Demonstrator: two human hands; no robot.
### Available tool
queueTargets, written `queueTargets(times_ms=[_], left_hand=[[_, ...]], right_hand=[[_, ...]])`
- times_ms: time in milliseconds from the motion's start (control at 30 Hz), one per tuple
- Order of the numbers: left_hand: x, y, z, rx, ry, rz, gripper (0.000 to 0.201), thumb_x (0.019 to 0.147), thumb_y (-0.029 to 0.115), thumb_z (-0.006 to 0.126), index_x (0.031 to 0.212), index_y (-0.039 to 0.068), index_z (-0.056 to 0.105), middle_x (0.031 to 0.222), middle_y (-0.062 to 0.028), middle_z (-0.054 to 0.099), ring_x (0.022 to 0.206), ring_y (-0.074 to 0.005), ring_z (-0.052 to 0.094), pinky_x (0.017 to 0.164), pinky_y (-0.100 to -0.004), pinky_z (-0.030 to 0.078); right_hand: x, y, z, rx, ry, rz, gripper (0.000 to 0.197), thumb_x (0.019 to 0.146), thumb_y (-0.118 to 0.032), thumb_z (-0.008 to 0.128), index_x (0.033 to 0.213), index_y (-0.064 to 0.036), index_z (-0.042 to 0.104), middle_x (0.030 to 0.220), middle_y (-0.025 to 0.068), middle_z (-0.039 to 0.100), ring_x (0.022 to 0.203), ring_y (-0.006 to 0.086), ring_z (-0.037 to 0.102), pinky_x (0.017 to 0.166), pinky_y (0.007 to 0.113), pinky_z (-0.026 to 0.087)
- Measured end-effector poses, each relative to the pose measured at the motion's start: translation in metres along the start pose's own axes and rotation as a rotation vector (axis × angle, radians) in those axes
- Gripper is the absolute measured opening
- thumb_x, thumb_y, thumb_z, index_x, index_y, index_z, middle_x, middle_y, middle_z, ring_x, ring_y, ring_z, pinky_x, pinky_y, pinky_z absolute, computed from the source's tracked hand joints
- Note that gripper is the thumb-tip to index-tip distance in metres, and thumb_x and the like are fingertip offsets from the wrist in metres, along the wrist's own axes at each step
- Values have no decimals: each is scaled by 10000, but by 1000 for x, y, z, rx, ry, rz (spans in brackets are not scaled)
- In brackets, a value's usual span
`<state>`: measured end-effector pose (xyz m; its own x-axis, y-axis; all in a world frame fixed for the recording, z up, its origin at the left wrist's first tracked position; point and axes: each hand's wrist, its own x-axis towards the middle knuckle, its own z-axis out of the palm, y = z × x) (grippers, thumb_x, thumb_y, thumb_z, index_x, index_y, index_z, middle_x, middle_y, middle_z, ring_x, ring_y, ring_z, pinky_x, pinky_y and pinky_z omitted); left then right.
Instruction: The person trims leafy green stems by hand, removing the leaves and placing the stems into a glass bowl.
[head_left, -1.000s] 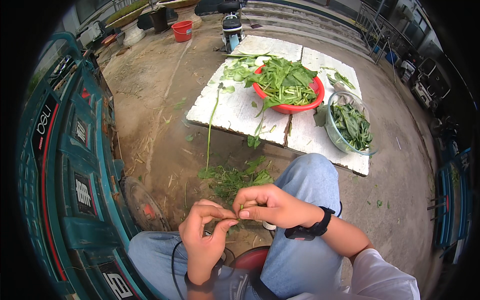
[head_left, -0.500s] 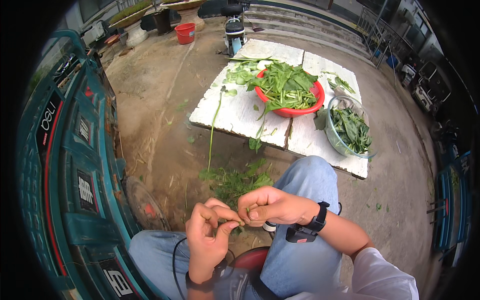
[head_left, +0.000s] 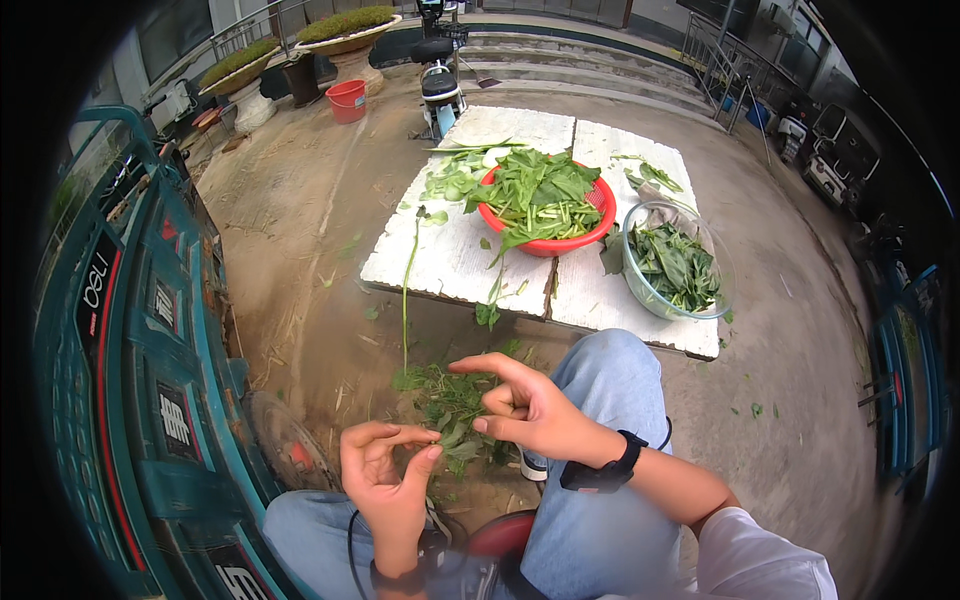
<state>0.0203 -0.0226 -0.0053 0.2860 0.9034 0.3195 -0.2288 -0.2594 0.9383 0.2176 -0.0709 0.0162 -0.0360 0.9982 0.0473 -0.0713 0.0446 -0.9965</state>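
My left hand (head_left: 385, 475) is held over my lap, thumb and forefinger pinched on a small green plant piece (head_left: 436, 442). Whether a leaf hangs from it or lies on the pile behind cannot be made out. To its right is my right hand (head_left: 525, 408), with its forefinger stretched out, the thumb apart from it and nothing visible in the fingers. Below and beyond both hands, a pile of green trimmings (head_left: 450, 395) lies on the ground. A red basket (head_left: 560, 246) heaped with leaves and cut stems (head_left: 545, 195) stands on the white table (head_left: 420, 270).
A clear bowl (head_left: 640, 285) of dark green leaves stands at the table's right edge. One long stem (head_left: 410, 290) hangs over the left edge. A green cargo vehicle (head_left: 150, 350) flanks my left side. Further off are a red bucket (head_left: 347, 102) and a parked scooter (head_left: 440, 85).
My hands have come apart from each other. The right hand has moved up and its forefinger has straightened; the left has shifted slightly left, still pinching. The table sits a little further left in view.
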Motion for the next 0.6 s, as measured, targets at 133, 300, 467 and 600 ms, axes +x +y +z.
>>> queueTargets(times_ms=[133, 300, 467, 600], left_hand=[[0, -1, 8, -24, 42, -49, 435, 785, -133, 711, 1109, 14, 461, 927, -146, 689, 882, -174, 655, 827, -277, 494], [2, -3, 19, -26, -5, -78, 429, 777, -151, 700, 1101, 9, 471, 924, -138, 676, 877, -171, 656, 806, -269, 501], [3, -7, 27, -11, -70, -105, 435, 793, -135, 678, 1144, 3, 461, 931, -122, 651, 896, -166, 638, 830, -269, 500], [5, -6, 27, 57, -94, -100, 423, 826, -83, 681, 1191, -12, 480, 954, -113, 663, 894, -161, 635, 831, -270, 492]], right_hand=[[-3, 5, -2, -46, -114, -56, 388, 969, -169, 622, 1314, -30, 511, 610, -60, 326, 585, 43, 296, 538, 255, 249], [-8, 4, -3, -328, -115, -129, 228, 925, -151, 656, 1120, -49, 595, 571, 41, 329, 519, 133, 316, 498, 324, 263], [-13, 4, -11, -367, -34, -223, 158, 920, -132, 650, 1024, -28, 593, 571, 67, 377, 509, 163, 351, 500, 334, 306], [-26, -26, -57, -284, 295, -194, 142, 945, -139, 643, 971, -10, 591, 613, -24, 422, 567, 61, 381, 529, 268, 312]])
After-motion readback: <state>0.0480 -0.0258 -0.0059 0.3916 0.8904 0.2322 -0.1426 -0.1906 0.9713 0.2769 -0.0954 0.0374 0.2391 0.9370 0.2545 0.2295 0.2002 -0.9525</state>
